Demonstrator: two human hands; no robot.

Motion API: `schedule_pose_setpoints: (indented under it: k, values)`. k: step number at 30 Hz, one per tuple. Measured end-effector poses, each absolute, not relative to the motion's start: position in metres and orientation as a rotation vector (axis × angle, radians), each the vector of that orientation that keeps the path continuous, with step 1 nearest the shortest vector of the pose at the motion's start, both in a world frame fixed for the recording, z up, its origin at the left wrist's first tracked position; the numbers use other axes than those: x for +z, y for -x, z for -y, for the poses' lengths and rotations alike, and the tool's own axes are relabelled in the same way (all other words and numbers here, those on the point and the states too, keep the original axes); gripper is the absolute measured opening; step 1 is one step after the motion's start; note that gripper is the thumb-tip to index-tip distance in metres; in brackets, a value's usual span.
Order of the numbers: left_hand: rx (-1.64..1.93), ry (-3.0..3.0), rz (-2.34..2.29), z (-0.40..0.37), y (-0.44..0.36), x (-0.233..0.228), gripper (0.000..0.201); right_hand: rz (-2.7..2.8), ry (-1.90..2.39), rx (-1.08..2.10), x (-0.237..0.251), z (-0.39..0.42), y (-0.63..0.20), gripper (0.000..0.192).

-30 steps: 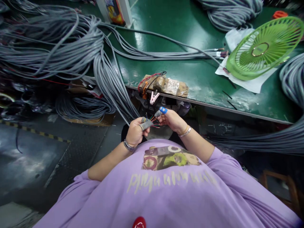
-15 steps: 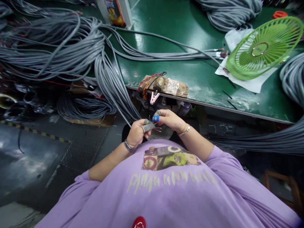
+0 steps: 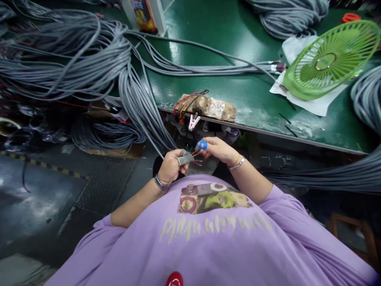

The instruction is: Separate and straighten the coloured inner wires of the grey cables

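Green workbench (image 3: 238, 35) fills the upper centre and right of the frame, glossy top, scuffed and whitish along the near edge. Dark wet-looking floor (image 3: 38, 198) at lower left, yellow-black hazard tape across it.

Grey cable bundles (image 3: 74, 55) piled at upper left, spilling off the bench edge towards centre. Another coil (image 3: 288, 16) at top right, more cable (image 3: 366, 99) down the right edge.

Green fan (image 3: 330, 59) at upper right, tilted, sitting on white paper (image 3: 312, 105). Taped wooden block (image 3: 208, 107) on the near bench edge at centre, red wire looped on it, pink clip (image 3: 193, 121) hanging just below.

Hands at centre, just below the bench edge. Left hand (image 3: 171, 167) clamped on a grey cable end (image 3: 186, 159), grey finger cots on. Thin coloured wires (image 3: 195, 157) fan out of that end, red and green visible. Right hand (image 3: 218, 149) has fingertips pinched together on those strands, blue cot (image 3: 202, 145) on one finger. Hands close, joined by the wires.

Writing: box (image 3: 145, 14) at top centre has print, too blurred to read. Purple shirt (image 3: 208, 234) has pale lettering upside down to camera, not legible.
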State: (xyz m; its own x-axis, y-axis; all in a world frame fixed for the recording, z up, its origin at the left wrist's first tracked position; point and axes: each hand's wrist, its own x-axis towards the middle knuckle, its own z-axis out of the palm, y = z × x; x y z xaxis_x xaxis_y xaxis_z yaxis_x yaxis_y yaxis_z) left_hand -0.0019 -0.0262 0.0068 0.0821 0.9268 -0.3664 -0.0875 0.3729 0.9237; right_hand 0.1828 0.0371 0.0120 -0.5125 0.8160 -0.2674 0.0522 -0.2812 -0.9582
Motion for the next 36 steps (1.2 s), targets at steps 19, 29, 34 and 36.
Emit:
schedule_pose_setpoints:
  k: [19, 29, 34, 36]
  values:
    - [0.833, -0.768, -0.984, -0.002, 0.017, 0.012, 0.029, 0.942, 1.029, 1.945, -0.001, -0.064, -0.168, 0.054]
    - [0.779, -0.658, -0.643, -0.043, 0.017, 0.007, 0.020, 0.868, 0.746, 2.004, -0.009, -0.094, -0.141, 0.057]
    - [0.750, -0.627, -0.502, -0.054, 0.014, -0.009, 0.014, 0.728, 0.682, 1.978, -0.025, -0.099, -0.130, 0.058]
    - [0.740, -0.613, -0.482, -0.056, 0.012, -0.013, 0.013, 0.657, 0.677, 1.978, -0.028, -0.100, -0.126, 0.057]
